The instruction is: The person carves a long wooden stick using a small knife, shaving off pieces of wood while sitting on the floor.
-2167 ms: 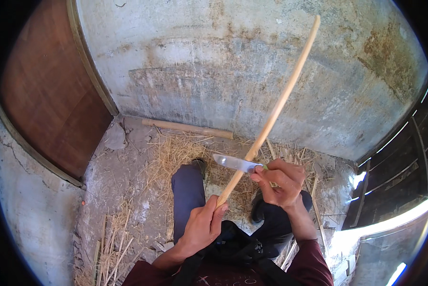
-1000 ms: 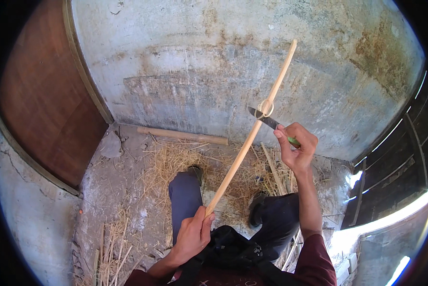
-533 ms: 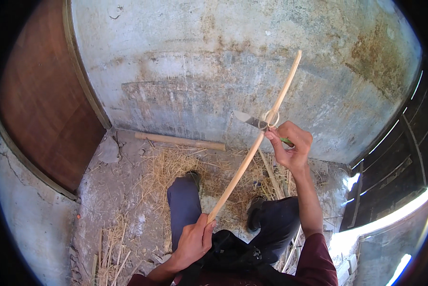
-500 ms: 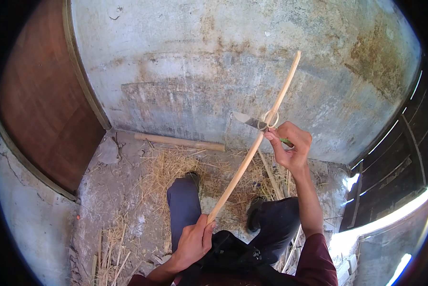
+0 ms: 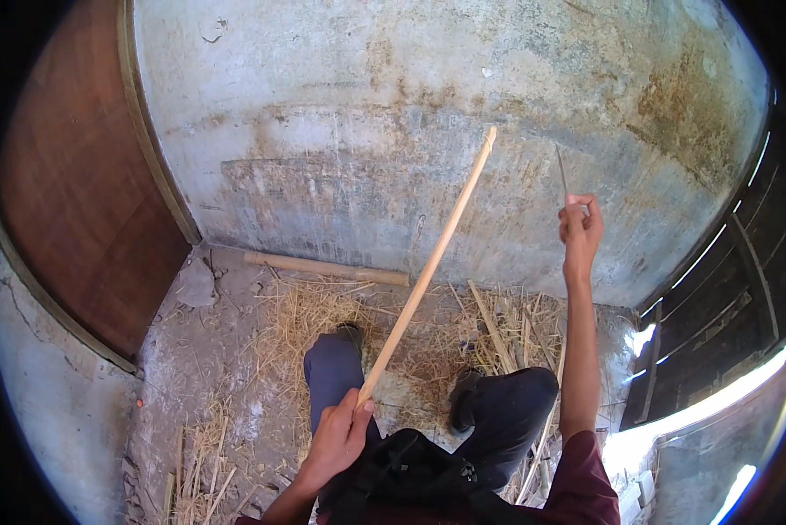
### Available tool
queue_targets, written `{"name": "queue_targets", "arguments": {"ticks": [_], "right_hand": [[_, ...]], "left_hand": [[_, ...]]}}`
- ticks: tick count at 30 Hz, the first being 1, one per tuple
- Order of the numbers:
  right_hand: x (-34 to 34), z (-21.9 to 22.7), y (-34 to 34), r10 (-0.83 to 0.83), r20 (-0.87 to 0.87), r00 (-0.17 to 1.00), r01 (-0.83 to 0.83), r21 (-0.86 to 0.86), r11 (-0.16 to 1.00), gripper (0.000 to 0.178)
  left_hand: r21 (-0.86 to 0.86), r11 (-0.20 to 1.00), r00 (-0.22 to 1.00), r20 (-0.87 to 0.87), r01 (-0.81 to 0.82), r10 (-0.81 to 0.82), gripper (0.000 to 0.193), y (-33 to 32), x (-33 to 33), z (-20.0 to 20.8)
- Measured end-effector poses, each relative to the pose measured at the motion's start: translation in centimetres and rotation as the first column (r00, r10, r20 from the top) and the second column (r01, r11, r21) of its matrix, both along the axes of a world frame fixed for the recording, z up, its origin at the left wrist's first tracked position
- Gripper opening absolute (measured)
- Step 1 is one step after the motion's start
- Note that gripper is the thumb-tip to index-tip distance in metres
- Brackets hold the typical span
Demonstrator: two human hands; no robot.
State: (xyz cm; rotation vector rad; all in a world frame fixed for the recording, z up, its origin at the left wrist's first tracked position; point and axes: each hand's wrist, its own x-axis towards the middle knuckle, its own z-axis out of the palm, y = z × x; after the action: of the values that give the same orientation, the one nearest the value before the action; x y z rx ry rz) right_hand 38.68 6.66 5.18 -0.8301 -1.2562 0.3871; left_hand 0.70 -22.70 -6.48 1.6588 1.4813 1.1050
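Note:
A long, pale wooden stick (image 5: pixel 430 262) slants up and to the right, its lower end gripped in my left hand (image 5: pixel 338 437). The stick's far end narrows, and a small shaving seems to cling there. To the right of the stick, apart from it, my right hand (image 5: pixel 581 220) is closed around a knife (image 5: pixel 562 171). The thin blade points upward, seen nearly edge-on, and the fingers cover its handle.
Pale shavings (image 5: pixel 296 328) litter the ground around my feet. A bamboo pole (image 5: pixel 327 267) lies along the foot of the stained wall (image 5: pixel 349 131). Split sticks (image 5: pixel 491 328) rest right of centre. A brown door (image 5: pixel 87 166) stands left, dark boards (image 5: pixel 716 306) right.
My right hand has moved up and right, taking the knife off the stick. A curled shaving around the blade no longer shows. The stick's far end has swung left and down.

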Motion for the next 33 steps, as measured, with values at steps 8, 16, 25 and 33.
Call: {"name": "queue_targets", "arguments": {"ticks": [8,16,25,33], "right_hand": [[-6.2,-4.8,-2.4,0.318,-0.163,0.934,-0.356,-0.343,0.869,0.034],[-6.3,-8.0,-2.1,0.412,-0.317,0.854,-0.512,-0.372,0.774,0.035],[-8.1,-11.0,-3.0,0.318,-0.139,0.938,-0.347,-0.417,0.840,0.018],[-8.7,-11.8,-3.0,0.389,-0.045,0.920,-0.377,-0.370,0.849,0.016]], "left_hand": [[-0.116,0.978,0.968,0.201,0.176,-0.150,0.034,2.7,0.3,-4.2],[-0.284,0.920,0.961,0.142,0.269,-0.237,0.034,3.7,0.7,-5.8],[-0.057,0.966,0.966,-0.053,0.251,-0.254,0.043,10.0,2.2,-3.1],[-0.217,0.892,0.861,0.426,0.396,-0.278,0.034,16.4,7.8,-0.6]]}}
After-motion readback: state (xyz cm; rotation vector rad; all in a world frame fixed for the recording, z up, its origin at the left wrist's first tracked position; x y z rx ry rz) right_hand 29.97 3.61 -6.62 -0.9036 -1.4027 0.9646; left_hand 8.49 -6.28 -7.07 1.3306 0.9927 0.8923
